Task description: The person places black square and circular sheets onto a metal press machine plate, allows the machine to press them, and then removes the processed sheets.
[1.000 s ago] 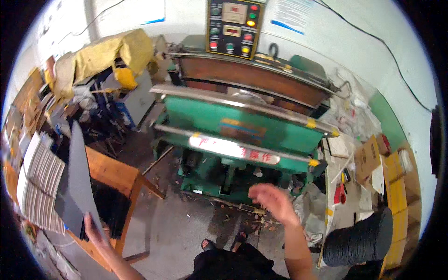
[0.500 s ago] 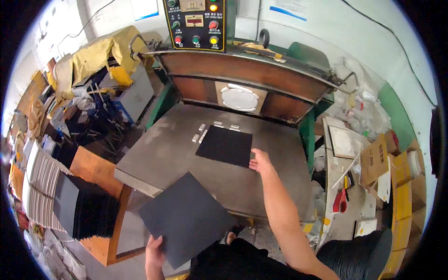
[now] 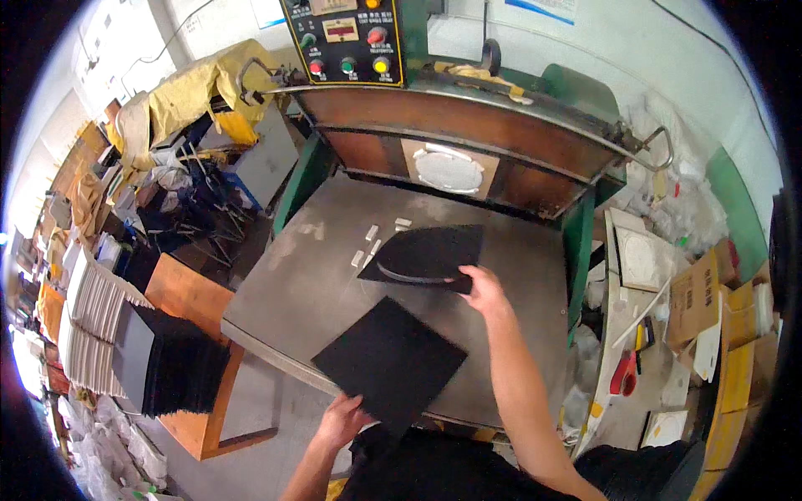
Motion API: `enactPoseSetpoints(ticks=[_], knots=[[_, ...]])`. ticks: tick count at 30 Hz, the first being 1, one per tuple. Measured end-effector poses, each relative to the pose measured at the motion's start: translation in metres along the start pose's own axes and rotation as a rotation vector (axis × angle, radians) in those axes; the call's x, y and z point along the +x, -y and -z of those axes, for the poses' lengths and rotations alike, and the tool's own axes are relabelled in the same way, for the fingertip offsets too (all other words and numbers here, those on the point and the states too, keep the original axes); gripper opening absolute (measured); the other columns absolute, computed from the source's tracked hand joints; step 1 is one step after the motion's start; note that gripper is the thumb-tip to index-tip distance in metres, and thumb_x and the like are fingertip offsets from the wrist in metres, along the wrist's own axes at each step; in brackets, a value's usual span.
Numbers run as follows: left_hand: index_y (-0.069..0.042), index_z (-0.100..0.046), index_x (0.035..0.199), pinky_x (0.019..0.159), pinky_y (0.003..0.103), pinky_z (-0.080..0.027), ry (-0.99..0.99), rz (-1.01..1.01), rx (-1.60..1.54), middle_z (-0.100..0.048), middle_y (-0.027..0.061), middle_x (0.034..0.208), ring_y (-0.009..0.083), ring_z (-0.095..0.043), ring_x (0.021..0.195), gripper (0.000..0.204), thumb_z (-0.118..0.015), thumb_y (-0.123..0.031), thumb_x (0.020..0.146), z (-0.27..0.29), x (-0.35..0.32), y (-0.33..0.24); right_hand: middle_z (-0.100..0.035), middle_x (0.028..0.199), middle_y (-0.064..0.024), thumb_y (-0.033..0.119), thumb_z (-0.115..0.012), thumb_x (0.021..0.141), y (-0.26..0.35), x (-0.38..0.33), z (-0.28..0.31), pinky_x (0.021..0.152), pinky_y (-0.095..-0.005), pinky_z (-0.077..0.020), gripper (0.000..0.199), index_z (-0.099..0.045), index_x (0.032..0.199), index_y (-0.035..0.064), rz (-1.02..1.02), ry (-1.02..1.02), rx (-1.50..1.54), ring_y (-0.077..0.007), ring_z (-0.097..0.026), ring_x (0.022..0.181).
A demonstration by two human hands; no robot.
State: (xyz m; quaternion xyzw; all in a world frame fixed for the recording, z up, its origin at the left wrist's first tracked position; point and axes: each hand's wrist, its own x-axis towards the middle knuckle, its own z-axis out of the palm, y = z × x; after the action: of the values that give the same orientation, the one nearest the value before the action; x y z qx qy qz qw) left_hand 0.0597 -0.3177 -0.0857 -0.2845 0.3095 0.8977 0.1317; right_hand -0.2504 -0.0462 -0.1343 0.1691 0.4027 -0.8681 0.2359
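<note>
My left hand (image 3: pixel 341 420) grips the near corner of a square black sheet (image 3: pixel 393 359), fingers closed on it. This sheet is held over the front edge of the machine's grey bed (image 3: pixel 288 275). Farther in, my right hand (image 3: pixel 486 294) pinches the near right corner of a second black sheet (image 3: pixel 439 246). That sheet is partly raised, and a curved edge shows along its near side; whether this is a cut or a bend I cannot tell. Several small white blocks (image 3: pixel 372 232) lie on the bed beside its left edge.
Behind the bed stands the machine's upright brown plate (image 3: pixel 455 117) with a white oval piece (image 3: pixel 449 169), below a control panel (image 3: pixel 347 42). Stacked black sheets (image 3: pixel 180 359) rest on a wooden stand (image 3: pixel 188 288) at left. Red-handled scissors (image 3: pixel 624 373) lie on the right-hand bench.
My left hand has brought its sheet rightward and up, over the bed's front edge. The sheet at my right hand, flat before, is now gripped and partly lifted. The view has shifted slightly.
</note>
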Motion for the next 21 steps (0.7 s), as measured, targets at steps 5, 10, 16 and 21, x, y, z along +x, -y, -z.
enactPoseSetpoints(ticks=[5,10,16,21], knots=[[0.000,-0.044,0.114,0.093,0.059,-0.046,0.093,-0.181,0.246,-0.049,0.0190,0.122,0.0362,-0.052,0.109,0.021,-0.049,-0.008,0.095,-0.005,0.184,0.038,-0.062,0.117,-0.0082,0.014,-0.063,0.088,0.049,-0.134,0.027,0.089,-0.0403,-0.0512,0.035,-0.056,0.122,0.0054,0.367,-0.088,0.033,-0.0254,-0.060,0.107],[0.005,-0.038,0.127,0.101,0.058,-0.044,-0.012,0.071,-0.207,-0.042,0.0218,0.126,0.0347,-0.045,0.119,0.039,-0.054,-0.007,0.093,-0.047,0.277,0.028,-0.057,0.127,-0.0100,0.020,-0.064,0.087,0.026,-0.238,0.103,0.096,-0.0410,-0.0475,0.052,-0.048,0.133,0.0033,0.462,-0.429,-0.068,-0.0270,-0.057,0.113],[0.002,-0.044,0.128,0.094,0.046,-0.051,-0.069,0.002,0.380,-0.058,0.0185,0.113,0.0333,-0.059,0.107,0.042,-0.058,-0.013,0.092,-0.065,0.207,0.019,-0.057,0.126,-0.0117,0.016,-0.064,0.083,-0.035,-0.349,0.094,0.094,-0.0402,-0.0483,0.054,-0.049,0.132,0.0006,0.505,-0.803,0.044,-0.0284,-0.058,0.113],[-0.001,-0.047,0.132,0.105,0.043,-0.039,0.023,-0.910,1.715,-0.055,0.0187,0.129,0.0341,-0.048,0.125,0.065,-0.070,-0.028,0.078,-0.165,0.246,0.048,-0.058,0.127,-0.0134,0.011,-0.062,0.084,-0.071,-0.363,0.115,0.096,-0.0392,-0.0471,0.054,-0.047,0.135,-0.0013,0.544,-0.846,0.033,-0.0273,-0.058,0.113]])
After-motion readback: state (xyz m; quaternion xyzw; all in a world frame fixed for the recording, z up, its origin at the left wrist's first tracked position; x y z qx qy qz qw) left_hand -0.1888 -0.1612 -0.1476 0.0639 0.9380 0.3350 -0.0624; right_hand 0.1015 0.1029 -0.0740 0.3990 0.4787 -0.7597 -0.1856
